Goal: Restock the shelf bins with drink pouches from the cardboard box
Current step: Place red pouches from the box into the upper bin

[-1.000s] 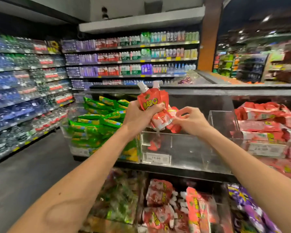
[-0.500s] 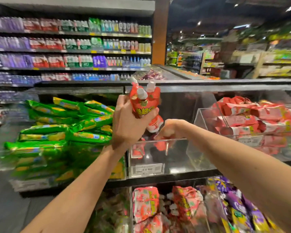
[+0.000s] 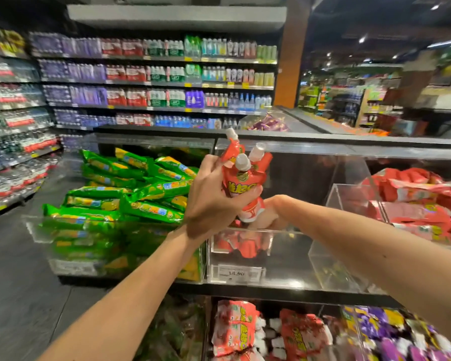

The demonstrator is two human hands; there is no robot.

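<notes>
Flanking the clear middle bin (image 3: 289, 256) are a heap of green packs (image 3: 130, 201) to its left and a stack of red packs (image 3: 422, 201) to its right. More red pouches (image 3: 233, 329) lie on the shelf below it, and the cardboard box is nowhere in view. Two bare arms reach toward this bin. The left hand (image 3: 214, 201) is above its front wall, fingers and thumb wrapped round a bundle of red drink pouches (image 3: 241, 183). The bundle stands nearly upright, long axis vertical and spouts up. The right hand (image 3: 271, 214) is lower and farther in, just over the bin's rim and directly under the bundle's bottom edge. Its fingers are hidden behind the pouches, so I cannot tell whether it grips anything or is spread. Three white caps (image 3: 242, 161) show above the bundle, so it looks to be three pouches. Inside the bin lie a few red pouches (image 3: 245, 247), too blurred through the wall to count, and most of it is unfilled. One price tag (image 3: 241, 273) sits on the bin's front, low down. The right hand is the nearer to the bin floor, so the next pouch most likely passes straight down from the bundle to it, turning from upright to lying flat.
</notes>
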